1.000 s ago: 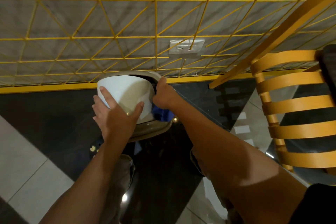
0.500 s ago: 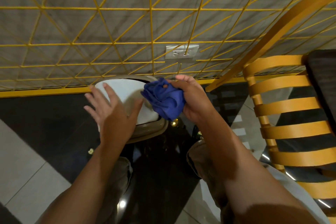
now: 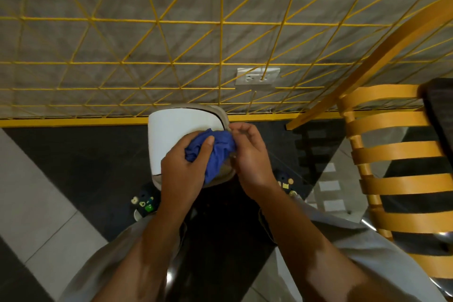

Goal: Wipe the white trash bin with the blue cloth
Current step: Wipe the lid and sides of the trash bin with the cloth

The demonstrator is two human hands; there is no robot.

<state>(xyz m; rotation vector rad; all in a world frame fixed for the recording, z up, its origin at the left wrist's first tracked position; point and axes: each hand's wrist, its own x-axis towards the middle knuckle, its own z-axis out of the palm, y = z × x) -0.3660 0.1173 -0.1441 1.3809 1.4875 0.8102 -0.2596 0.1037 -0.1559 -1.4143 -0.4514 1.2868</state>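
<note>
The white trash bin (image 3: 171, 135) stands on the dark floor against the wall, seen from above, with its grey rim showing at the back and right. A crumpled blue cloth (image 3: 215, 152) is bunched over the bin's right front. My left hand (image 3: 186, 169) grips the cloth from the left, thumb pressed on top. My right hand (image 3: 250, 154) holds the cloth's right side with its fingertips at the bin's rim. Both hands cover the bin's front part.
A grey wall with a yellow wire grid (image 3: 157, 64) and a white power socket (image 3: 257, 76) rises behind the bin. A yellow slatted chair (image 3: 397, 154) stands at the right. My feet in dark shoes (image 3: 144, 201) flank the bin on black and grey tiles.
My right hand lifted the cloth out from beside the bin and brought it over the top. My left hand left the bin's side and took hold of the cloth.
</note>
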